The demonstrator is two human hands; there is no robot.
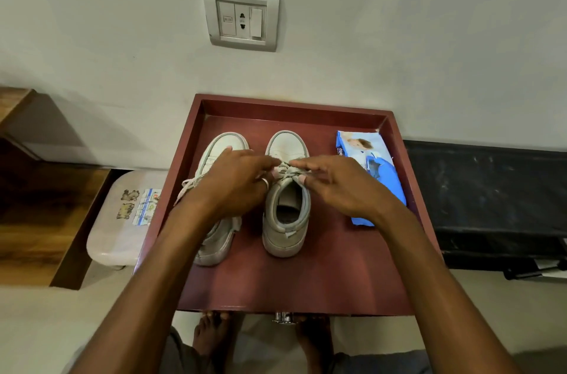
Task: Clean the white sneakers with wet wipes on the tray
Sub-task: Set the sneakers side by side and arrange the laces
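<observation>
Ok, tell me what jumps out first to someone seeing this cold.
The left hand and right hand meet over the red tray, pinching the laces of the right sneaker. The left sneaker sits beside it; a blue wipes pack lies by the tray's right wall.

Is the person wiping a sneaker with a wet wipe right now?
No: the left hand and right hand pinch the laces of one sneaker, while the wipes pack lies beside it on the tray.

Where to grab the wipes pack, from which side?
Pinch the wipes pack across its narrow width, mid-length, from above with the right hand, now on the laces. It lies flat, long axis pointing away, its right edge close to the tray wall.
</observation>
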